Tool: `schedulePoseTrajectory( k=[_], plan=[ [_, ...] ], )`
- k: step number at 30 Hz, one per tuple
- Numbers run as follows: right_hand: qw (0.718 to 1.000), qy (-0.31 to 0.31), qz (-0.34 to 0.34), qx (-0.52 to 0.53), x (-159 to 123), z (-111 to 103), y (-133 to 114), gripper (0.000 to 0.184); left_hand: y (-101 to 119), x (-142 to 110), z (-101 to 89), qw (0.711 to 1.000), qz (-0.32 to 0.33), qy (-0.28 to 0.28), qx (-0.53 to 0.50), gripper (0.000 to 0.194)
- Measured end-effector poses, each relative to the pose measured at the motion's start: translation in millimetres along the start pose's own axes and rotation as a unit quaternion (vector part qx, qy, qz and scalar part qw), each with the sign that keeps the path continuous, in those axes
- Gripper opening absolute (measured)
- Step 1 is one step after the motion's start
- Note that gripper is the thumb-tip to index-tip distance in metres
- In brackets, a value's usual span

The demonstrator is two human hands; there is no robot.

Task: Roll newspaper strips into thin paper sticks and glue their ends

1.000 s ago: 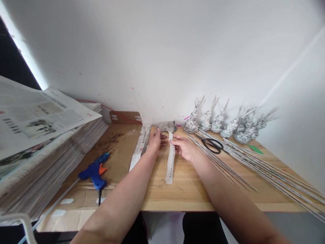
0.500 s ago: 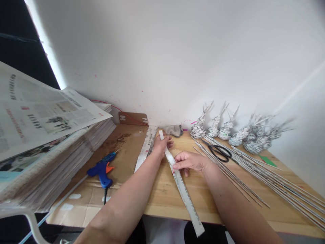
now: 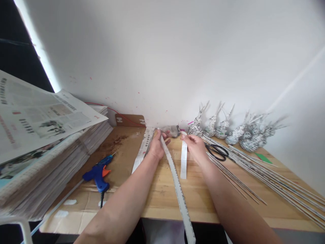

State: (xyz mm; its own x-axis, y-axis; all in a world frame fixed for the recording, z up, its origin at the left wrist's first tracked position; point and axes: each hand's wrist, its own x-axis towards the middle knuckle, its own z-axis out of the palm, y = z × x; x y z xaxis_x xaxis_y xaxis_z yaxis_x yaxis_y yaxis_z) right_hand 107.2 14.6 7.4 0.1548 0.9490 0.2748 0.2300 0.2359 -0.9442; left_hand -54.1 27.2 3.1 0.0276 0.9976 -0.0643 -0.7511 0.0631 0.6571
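My left hand (image 3: 157,145) is closed on the upper end of a long, narrow, folded newspaper strip (image 3: 175,176), pinched between thumb and fingers. The strip slants down over the table's front edge, its printed border facing up. To the right, my right hand (image 3: 195,145) pinches a shorter white paper strip (image 3: 183,161) near its top, and this one hangs straight down. No join between the two strips shows. Behind my hands, against the wall, lies a crumpled grey cloth (image 3: 170,130).
On the left, a blue glue gun (image 3: 98,174) rests on cardboard (image 3: 124,162) beside a tall newspaper stack (image 3: 61,162). Black-handled scissors (image 3: 217,151) lie right of my right hand, among thin paper rods (image 3: 269,181). Several woven paper figures (image 3: 222,130) stand along the wall.
My right hand has moved right and away from the long strip, and a shorter strip now hangs from it. My left hand still holds the long strip's upper end. The view has shifted slightly.
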Motion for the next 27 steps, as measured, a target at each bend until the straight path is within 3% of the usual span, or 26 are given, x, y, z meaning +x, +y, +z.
schedulePoseTrajectory(
  k=[2,5,9,13,20,27],
  plan=[
    [0.993,0.075,-0.016,0.091,4.6,-0.3,-1.3,0.032,-0.8,1.5,-0.4,1.0,0.001,0.008,0.003,0.039],
    [0.977,0.131,-0.032,0.164,8.7,-2.4,-4.4,0.027,-1.3,3.1,0.1,0.999,-0.009,0.031,0.001,0.03],
    [0.974,0.179,-0.06,0.121,10.1,-9.1,-7.3,0.024,-0.9,2.9,-0.7,1.0,-0.018,0.008,0.011,0.015],
    [0.967,0.213,-0.12,0.069,10.9,-16.6,-9.7,0.026,0.0,0.4,-2.9,0.999,-0.016,-0.037,0.013,0.03],
    [0.966,0.204,-0.137,0.079,10.8,-18.4,-12.9,0.028,2.5,-2.5,-2.0,0.994,-0.065,-0.085,-0.01,0.037],
    [0.978,0.159,-0.094,0.093,7.1,-14.8,-16.7,0.035,-0.1,-2.2,-3.7,0.995,-0.073,-0.072,0.016,0.039]
  ],
)
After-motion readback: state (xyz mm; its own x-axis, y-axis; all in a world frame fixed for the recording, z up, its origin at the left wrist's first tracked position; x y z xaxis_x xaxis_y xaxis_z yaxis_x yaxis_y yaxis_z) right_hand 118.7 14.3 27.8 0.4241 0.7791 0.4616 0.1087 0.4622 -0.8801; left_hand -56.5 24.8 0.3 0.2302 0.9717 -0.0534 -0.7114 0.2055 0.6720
